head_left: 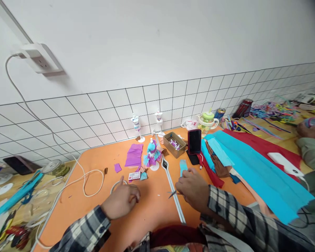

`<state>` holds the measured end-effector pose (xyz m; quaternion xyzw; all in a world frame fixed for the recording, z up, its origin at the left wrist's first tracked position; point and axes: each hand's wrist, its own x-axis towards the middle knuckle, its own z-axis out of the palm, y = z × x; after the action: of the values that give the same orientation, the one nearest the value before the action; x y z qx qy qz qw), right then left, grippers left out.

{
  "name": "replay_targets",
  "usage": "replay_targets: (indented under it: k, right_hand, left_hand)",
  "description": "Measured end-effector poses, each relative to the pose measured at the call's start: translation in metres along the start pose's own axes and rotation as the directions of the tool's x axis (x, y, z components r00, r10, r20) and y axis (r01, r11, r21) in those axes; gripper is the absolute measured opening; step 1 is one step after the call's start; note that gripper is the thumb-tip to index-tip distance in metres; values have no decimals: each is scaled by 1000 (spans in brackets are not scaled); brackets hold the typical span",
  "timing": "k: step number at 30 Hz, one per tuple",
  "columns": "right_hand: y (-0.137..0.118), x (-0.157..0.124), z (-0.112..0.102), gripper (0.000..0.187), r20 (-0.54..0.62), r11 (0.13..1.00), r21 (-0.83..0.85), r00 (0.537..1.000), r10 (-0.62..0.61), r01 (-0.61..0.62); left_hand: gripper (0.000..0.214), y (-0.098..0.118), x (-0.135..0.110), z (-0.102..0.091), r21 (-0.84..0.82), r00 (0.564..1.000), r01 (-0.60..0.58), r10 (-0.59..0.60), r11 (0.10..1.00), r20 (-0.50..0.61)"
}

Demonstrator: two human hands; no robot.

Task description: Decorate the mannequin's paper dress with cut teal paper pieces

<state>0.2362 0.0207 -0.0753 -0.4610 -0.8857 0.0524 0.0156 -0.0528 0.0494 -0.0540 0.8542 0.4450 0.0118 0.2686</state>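
My right hand is closed around a pair of scissors, whose pointed blades stick out to the left over the table. A light blue paper piece lies just beyond its knuckles. My left hand is over the orange table, index finger stretched and the other fingers loosely bent. Behind that finger shows a white tape roll; whether they touch I cannot tell. Farther back stands a small dress form in blue and purple crepe paper. Near its base are a small white-labelled box and purple paper.
Two more dress forms stand by the tiled wall. A cardboard box of small parts, a phone on a stand and a teapot are behind. Blue crepe sheets cover the right side. A white cable crosses the left. Another person's sleeve is far right.
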Motion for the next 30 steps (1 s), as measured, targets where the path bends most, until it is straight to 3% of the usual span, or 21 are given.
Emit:
replay_targets:
  k: [3, 7, 11, 15, 22, 30]
  right_hand:
    - [13, -5, -1, 7, -13, 998, -11, 998, 65, -65]
    - [-1, 3, -6, 11, -19, 1000, -28, 1000, 4, -5]
    - [-22, 17, -12, 14, -20, 998, -39, 998, -56, 55]
    - [-31, 22, -9, 19, -59, 996, -55, 995, -78, 74]
    - [-37, 19, -7, 19, -94, 993, -45, 989, -116, 112]
    - [-39, 18, -8, 20, -152, 989, -72, 978, -142, 132]
  left_hand:
    - [24, -20, -4, -8, -45, 983, 120, -125, 992, -135]
    - [30, 0, 4, -6, -212, 978, 8, -52, 977, -201]
    - [24, 37, 19, 4, -258, 989, -104, 73, 961, -128]
    - [16, 53, 26, 11, -246, 989, -135, 113, 960, -100]
    - [14, 54, 20, 10, -237, 987, -156, 143, 959, -71]
    - [13, 46, 16, 11, -164, 976, -202, 185, 966, -113]
